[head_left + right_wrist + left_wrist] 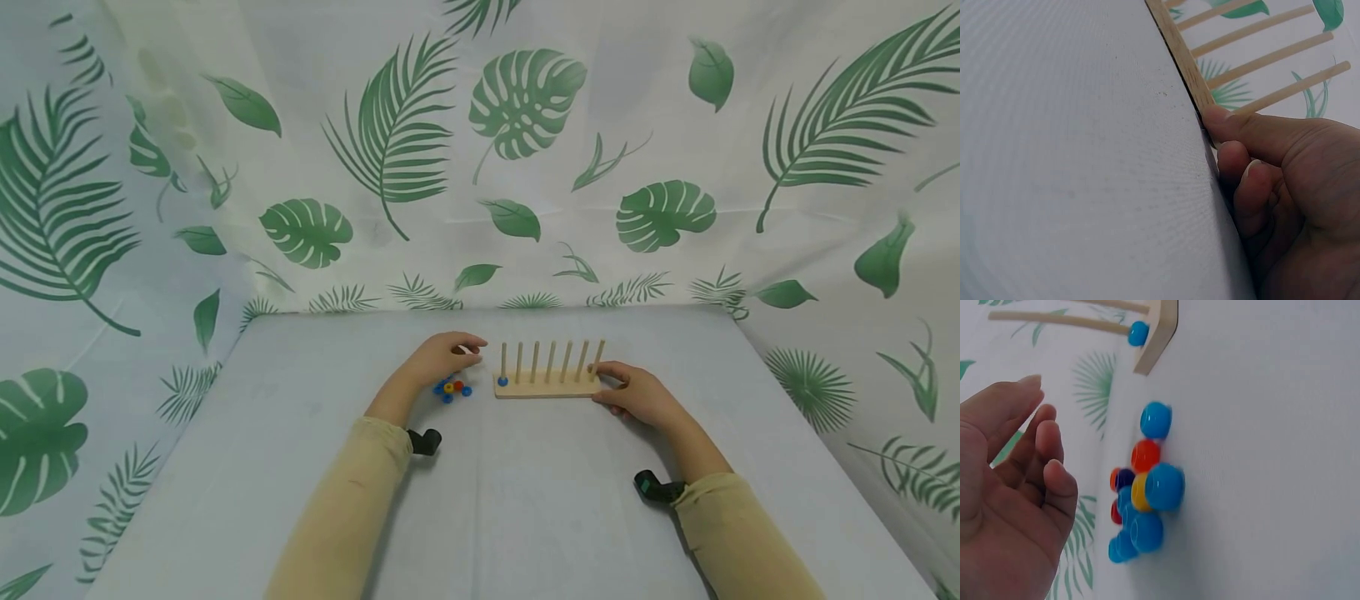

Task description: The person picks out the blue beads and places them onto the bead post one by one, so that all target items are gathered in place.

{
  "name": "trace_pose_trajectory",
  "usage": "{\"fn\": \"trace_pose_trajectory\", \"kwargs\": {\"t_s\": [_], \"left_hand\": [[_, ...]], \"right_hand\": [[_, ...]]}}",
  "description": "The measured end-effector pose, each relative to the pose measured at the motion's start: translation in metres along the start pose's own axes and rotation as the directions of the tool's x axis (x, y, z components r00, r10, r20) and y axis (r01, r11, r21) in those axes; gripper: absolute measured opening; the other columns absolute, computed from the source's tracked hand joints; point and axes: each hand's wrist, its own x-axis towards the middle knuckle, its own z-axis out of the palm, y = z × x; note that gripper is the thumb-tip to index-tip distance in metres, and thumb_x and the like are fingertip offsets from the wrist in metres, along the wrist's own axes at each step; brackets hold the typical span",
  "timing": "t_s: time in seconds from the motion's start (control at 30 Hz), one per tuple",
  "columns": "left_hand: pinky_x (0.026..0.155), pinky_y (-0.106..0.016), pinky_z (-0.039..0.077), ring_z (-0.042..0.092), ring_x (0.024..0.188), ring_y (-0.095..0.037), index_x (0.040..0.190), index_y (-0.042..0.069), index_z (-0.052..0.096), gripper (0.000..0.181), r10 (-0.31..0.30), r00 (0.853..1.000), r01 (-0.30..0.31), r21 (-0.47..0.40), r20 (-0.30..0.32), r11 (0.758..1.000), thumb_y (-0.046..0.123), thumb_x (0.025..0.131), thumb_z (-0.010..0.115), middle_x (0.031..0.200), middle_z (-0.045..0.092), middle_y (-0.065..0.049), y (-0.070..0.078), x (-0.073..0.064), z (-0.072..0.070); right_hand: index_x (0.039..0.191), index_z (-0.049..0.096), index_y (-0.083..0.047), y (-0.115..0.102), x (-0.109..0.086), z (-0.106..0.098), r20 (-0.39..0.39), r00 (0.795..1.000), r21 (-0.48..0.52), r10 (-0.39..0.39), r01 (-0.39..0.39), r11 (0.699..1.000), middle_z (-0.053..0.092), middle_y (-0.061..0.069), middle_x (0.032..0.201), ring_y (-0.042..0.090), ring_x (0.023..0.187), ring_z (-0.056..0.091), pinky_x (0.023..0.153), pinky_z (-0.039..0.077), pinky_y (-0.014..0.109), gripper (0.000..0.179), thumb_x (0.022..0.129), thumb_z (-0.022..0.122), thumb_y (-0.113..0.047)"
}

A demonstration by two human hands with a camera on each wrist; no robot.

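A wooden peg board [547, 389] with a row of several upright pegs stands on the table. One blue bead [503, 382] sits at the foot of its leftmost peg. My right hand [637, 393] grips the board's right end, and the right wrist view shows the thumb [1225, 122] against the base edge. Left of the board, my left hand [442, 357] hovers above the beads with loosely bent fingers and nothing between them. Below it lies a cluster of loose beads: blue beads [1165, 486], an orange-red bead [1146, 455], a yellow bead [1140, 492] and a dark purple one [1125, 478].
A white cloth covers the table [525, 500]. Leaf-patterned curtains [450, 167] rise behind it and on both sides. Black wrist cameras [426, 442] are strapped at both sleeve cuffs.
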Motion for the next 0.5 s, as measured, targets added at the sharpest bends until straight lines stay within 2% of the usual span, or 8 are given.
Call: {"fn": "trace_pose_trajectory", "kwargs": {"t_s": [0.17,0.3,0.5], "left_hand": [[0.095,-0.04,0.05,0.058,0.11,-0.02,0.133,0.024,0.062,0.039,-0.068,0.995,0.063,-0.066,-0.074,0.996,0.034,0.096,0.065,0.127,0.063,0.0,-0.014,-0.007,-0.008],[0.09,-0.039,0.05,0.055,0.109,-0.022,0.131,0.022,0.064,0.037,-0.125,0.983,0.108,-0.125,-0.133,0.986,0.033,0.096,0.065,0.126,0.062,0.0,-0.028,-0.013,-0.01],[0.095,-0.042,0.05,0.055,0.114,-0.024,0.129,0.02,0.065,0.033,-0.174,0.965,0.152,-0.123,-0.198,0.981,0.028,0.098,0.062,0.13,0.061,-0.002,-0.043,-0.022,-0.012]], "right_hand": [[0.143,0.05,-0.017,0.001,0.0,0.0,0.002,1.0,-0.003,-0.008,0.008,1.0,0.062,0.003,0.066,0.018,0.058,0.056,0.054,0.049,0.033,0.06,0.089,0.073,-0.032],[0.143,0.05,-0.019,0.002,0.0,0.001,0.009,0.999,-0.005,-0.031,0.031,1.0,0.062,0.003,0.066,0.019,0.057,0.056,0.054,0.049,0.033,0.058,0.091,0.072,-0.032],[0.143,0.05,-0.02,0.004,0.001,0.001,0.009,0.999,-0.005,-0.034,0.034,0.999,0.062,0.003,0.066,0.02,0.058,0.056,0.055,0.049,0.034,0.059,0.09,0.072,-0.033]]}}
